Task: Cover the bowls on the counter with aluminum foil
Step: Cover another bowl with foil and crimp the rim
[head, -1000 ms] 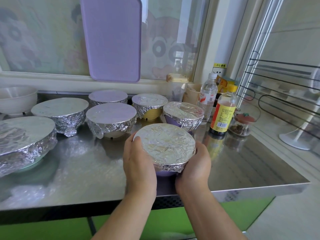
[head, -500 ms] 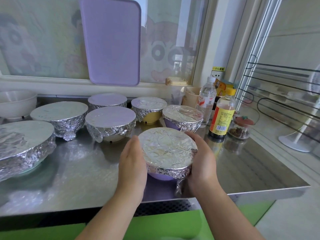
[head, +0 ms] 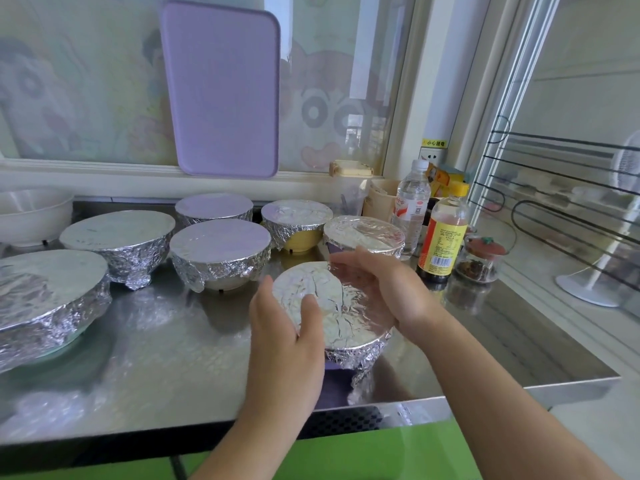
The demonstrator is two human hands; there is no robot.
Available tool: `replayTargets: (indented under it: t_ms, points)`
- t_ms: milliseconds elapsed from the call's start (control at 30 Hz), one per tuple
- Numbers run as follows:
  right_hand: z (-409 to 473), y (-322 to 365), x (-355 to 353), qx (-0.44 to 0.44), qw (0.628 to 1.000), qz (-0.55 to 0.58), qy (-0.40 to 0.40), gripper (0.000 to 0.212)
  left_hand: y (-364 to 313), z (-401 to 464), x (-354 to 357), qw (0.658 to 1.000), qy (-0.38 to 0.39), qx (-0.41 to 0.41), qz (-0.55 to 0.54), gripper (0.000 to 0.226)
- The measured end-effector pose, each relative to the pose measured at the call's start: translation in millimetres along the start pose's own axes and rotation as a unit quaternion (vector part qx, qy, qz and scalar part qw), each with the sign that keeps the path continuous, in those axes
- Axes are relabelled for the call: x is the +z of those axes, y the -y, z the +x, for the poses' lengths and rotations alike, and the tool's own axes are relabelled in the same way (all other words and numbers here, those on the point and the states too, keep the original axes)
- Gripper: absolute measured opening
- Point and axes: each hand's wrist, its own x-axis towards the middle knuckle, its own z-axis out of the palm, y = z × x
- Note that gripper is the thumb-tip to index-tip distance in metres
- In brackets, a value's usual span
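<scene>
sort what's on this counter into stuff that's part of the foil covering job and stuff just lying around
Part of the job:
foil-covered purple bowl
left hand
right hand
six other foil-covered bowls, e.g. yellow bowl
uncovered white bowl

Lying about:
water bottle
sauce bottle
glass jar
purple tray

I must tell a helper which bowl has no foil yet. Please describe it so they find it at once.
Look along the steel counter to its far left corner, under the window. There stands a white bowl, behind the foil-covered bowls. It alone is open on top, with no foil.
</scene>
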Motion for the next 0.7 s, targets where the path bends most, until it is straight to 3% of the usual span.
replayTargets:
  t_ms: [133, 200, 300, 433, 533, 600, 700]
  points:
    - [-3.3, -7.4, 8.1, 0.063, 0.995, 0.054, -0.054, 0.034, 9.7, 16.8, -14.1, 1.0, 0.015, -0.006, 0.008, 0.062]
    - [-17.0, -13.0, 8.3, 0.011, 0.998, -0.018, -0.062, 0.032, 13.2, 24.9, -23.2, 1.0, -0.001, -0.015, 0.005, 0.051]
    - [-35.6, -6.1, 4.5, -0.039, 0.985, -0.157, -0.067, 0.046, 14.1, 27.4, -31.7, 0.999, -0.039, -0.022, 0.003, 0.042]
    - [-20.0, 3.2, -4.4, -0.082, 0.976, -0.172, -0.106, 0.047, -4.5, 18.6, -22.3, 0.998, -0.056, 0.005, 0.029, 0.048]
    - [-5.2, 6.3, -2.1, -0.103, 0.985, -0.127, -0.049, 0.04, -19.9, 18.1, -7.1, 0.996, -0.036, 0.026, 0.083, 0.063]
    - [2.8, 2.2, -0.2, -0.06, 0.993, -0.099, 0.012, 0.039, -20.0, 17.9, 1.2, 0.992, -0.034, 0.031, 0.12, 0.068]
    - [11.3, -9.1, 5.8, -0.009, 0.998, -0.062, 0.015, 0.037, -11.1, 14.1, 6.3, 0.991, -0.061, 0.016, 0.12, 0.067]
